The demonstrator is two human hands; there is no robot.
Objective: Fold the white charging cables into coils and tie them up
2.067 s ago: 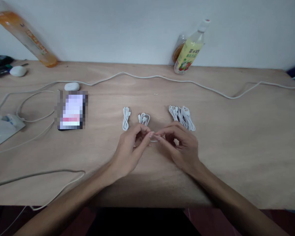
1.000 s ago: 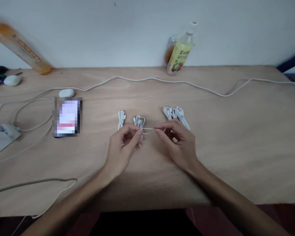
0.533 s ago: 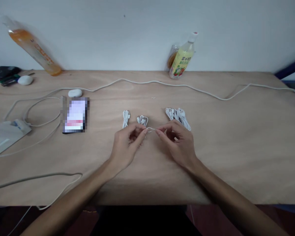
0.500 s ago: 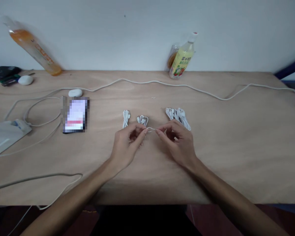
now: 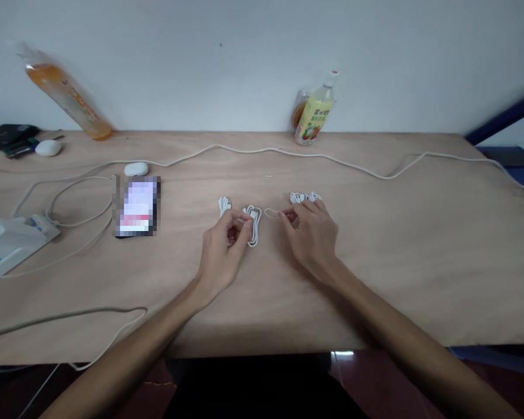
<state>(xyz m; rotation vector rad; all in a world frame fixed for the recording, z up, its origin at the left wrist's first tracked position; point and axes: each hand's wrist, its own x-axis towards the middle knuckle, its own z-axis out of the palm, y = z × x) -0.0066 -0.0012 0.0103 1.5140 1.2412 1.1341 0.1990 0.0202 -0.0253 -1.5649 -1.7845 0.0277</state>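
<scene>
In my right hand, thumb and forefinger pinch a thin white twist tie, bent into a narrow loop that points left. My left hand is closed, thumb and forefinger close together at the edge of a coiled white cable; whether they grip anything is hidden. Behind the left hand lies another bundled white cable, partly covered by the fingers. More bundled white cables lie just beyond my right hand, which covers much of them.
A phone and white earbud case lie left. One long white cable crosses the table's back. An orange drink bottle and yellow-labelled bottle lean at the wall. A small white strip lies mid-table.
The tie was stretched between both hands; my left hand has let go of it and it now hangs from my right hand alone. The coiled cable shows more. The view has shifted slightly.
</scene>
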